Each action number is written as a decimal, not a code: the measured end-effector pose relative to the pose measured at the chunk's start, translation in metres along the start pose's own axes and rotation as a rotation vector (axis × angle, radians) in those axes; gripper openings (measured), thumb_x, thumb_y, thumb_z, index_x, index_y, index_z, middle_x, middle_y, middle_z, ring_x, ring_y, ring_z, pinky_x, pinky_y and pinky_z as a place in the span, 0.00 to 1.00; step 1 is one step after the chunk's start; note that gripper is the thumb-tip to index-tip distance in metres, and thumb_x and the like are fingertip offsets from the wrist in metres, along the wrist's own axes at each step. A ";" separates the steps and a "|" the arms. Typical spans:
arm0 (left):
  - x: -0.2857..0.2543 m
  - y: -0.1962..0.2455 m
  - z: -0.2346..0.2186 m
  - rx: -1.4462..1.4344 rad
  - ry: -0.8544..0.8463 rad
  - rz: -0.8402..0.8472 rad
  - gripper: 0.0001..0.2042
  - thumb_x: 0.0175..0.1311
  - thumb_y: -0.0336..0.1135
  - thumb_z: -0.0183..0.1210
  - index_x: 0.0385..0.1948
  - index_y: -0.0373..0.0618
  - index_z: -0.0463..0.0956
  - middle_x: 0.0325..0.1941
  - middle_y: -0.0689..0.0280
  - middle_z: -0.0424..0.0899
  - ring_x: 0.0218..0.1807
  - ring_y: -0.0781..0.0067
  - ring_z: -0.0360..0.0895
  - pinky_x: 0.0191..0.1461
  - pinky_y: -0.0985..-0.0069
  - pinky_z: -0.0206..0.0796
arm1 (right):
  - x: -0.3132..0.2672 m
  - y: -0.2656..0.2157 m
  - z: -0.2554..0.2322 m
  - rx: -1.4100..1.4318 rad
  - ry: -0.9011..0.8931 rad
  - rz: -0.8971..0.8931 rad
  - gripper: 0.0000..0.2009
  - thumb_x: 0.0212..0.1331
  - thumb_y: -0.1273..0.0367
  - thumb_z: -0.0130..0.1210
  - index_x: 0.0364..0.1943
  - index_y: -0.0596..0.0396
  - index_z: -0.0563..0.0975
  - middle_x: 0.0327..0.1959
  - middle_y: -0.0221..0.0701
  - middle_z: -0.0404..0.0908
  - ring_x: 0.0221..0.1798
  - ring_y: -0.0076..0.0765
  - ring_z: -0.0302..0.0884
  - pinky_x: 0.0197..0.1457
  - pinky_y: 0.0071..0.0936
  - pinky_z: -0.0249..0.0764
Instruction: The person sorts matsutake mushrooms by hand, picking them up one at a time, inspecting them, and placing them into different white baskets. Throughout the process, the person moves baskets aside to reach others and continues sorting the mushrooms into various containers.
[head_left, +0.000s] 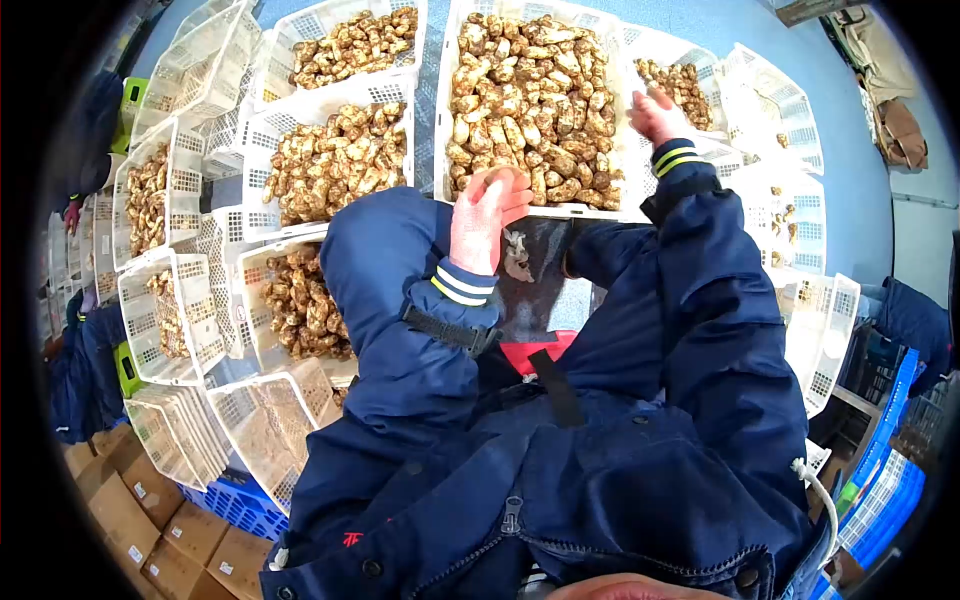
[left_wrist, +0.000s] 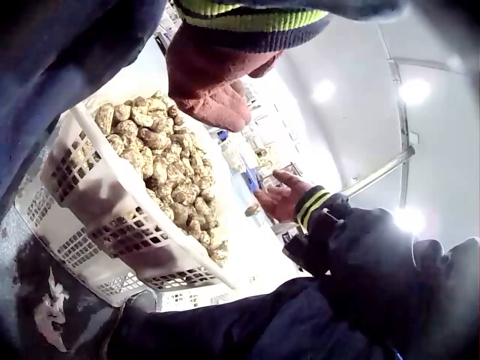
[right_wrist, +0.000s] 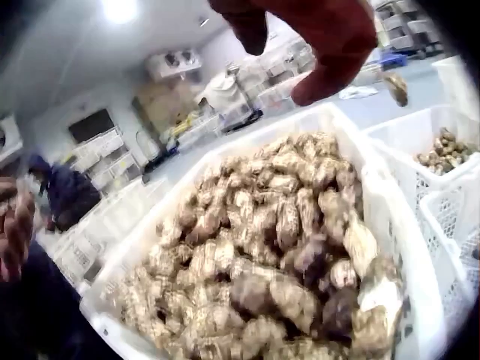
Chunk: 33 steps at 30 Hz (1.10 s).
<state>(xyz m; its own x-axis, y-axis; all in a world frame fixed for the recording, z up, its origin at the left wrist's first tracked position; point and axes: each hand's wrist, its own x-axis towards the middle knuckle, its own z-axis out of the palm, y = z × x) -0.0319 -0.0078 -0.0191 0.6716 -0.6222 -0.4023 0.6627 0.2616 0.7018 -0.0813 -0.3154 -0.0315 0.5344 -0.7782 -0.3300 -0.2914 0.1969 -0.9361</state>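
Observation:
Brown-and-white mushrooms [head_left: 535, 110] fill the large white crate [head_left: 440, 110] in front of me. My left hand [head_left: 480, 225] is at its near edge, fingers curled around what looks like one mushroom [head_left: 497, 174], partly hidden by the fingers. My right hand [head_left: 660, 118] reaches out past the crate's right side, fingers apart and holding nothing. Just off its fingers a single mushroom [right_wrist: 396, 88] is in the air, and the left wrist view also shows that airborne mushroom [left_wrist: 252, 211] beside the right hand [left_wrist: 281, 199].
To the right stands a crate [head_left: 715, 70] with a smaller heap of mushrooms [head_left: 680, 88]. More crates of mushrooms [head_left: 340, 160] line the left, near stacked empty crates [head_left: 265, 425] and cardboard boxes [head_left: 195, 530]. Another person [right_wrist: 64, 191] is in the background.

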 end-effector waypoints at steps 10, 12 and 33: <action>0.001 -0.001 -0.006 -0.022 -0.095 -0.039 0.15 0.59 0.39 0.50 0.44 0.40 0.67 0.40 0.60 0.75 0.41 0.68 0.75 0.44 0.73 0.67 | -0.044 0.059 0.075 -1.405 -0.587 -0.531 0.15 0.48 0.68 0.48 0.43 0.48 0.72 0.39 0.37 0.76 0.46 0.40 0.71 0.49 0.33 0.67; -0.001 0.001 -0.003 0.015 -0.061 -0.056 0.15 0.59 0.38 0.50 0.44 0.40 0.67 0.39 0.60 0.75 0.40 0.68 0.75 0.44 0.73 0.67 | -0.044 0.041 0.070 -1.216 -0.467 -0.502 0.15 0.50 0.70 0.48 0.44 0.49 0.72 0.38 0.36 0.77 0.43 0.38 0.74 0.47 0.31 0.68; -0.005 0.005 0.003 -0.154 -0.104 0.021 0.15 0.56 0.33 0.55 0.41 0.35 0.66 0.39 0.55 0.76 0.38 0.61 0.77 0.40 0.69 0.70 | -0.148 -0.016 0.069 0.040 -0.554 -0.260 0.17 0.56 0.70 0.47 0.49 0.62 0.68 0.40 0.34 0.76 0.43 0.25 0.72 0.45 0.18 0.66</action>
<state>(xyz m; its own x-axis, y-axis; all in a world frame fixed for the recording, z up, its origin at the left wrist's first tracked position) -0.0329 -0.0061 -0.0119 0.6532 -0.6862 -0.3202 0.6974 0.3804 0.6074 -0.1011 -0.1621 0.0241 0.9201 -0.3801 -0.0944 -0.0719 0.0732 -0.9947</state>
